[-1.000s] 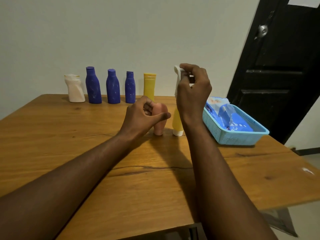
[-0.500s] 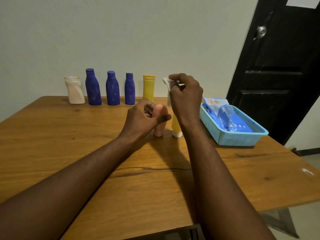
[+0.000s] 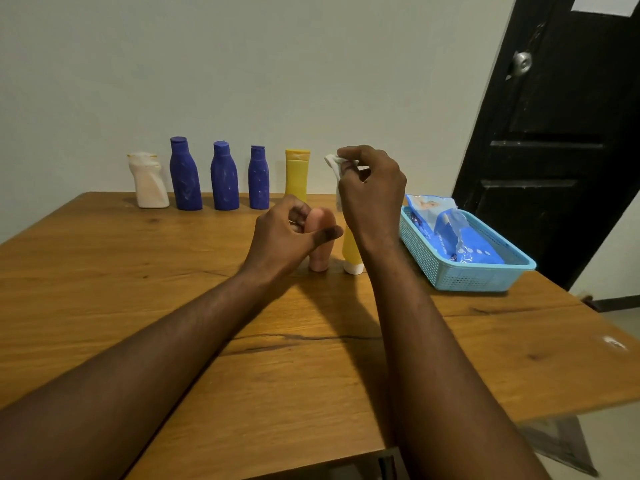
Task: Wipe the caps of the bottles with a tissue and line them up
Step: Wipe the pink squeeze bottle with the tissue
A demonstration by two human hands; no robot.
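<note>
Both hands were busy over the wooden desk (image 3: 138,289), and two bare arms reached in from the near edge. The left hand (image 3: 287,233) held the pink bottle (image 3: 320,252), with its fingers curled behind it and its thumb across the front. The pink bottle stood upright near the middle of the desk. The right hand (image 3: 372,199) was a bit higher and just to the right. Its thumb and fingers pinched a white tissue (image 3: 333,165), which hung down close to the top of the pink bottle.

Just beside the pink bottle, on its right, a yellow tube (image 3: 350,251) stood on its white cap, partly hidden by the right wrist. Farther right sat a blue basket (image 3: 485,277) with a blue pack of wipes (image 3: 453,237) inside.

At the back of the desk, five bottles stood in a row by the wall. From the left they were a white bottle (image 3: 149,181), a tall blue bottle (image 3: 185,174), a middle blue bottle (image 3: 224,176), a small blue bottle (image 3: 258,178) and a yellow bottle (image 3: 297,174). A black door (image 3: 554,150) stood far off on the right.
</note>
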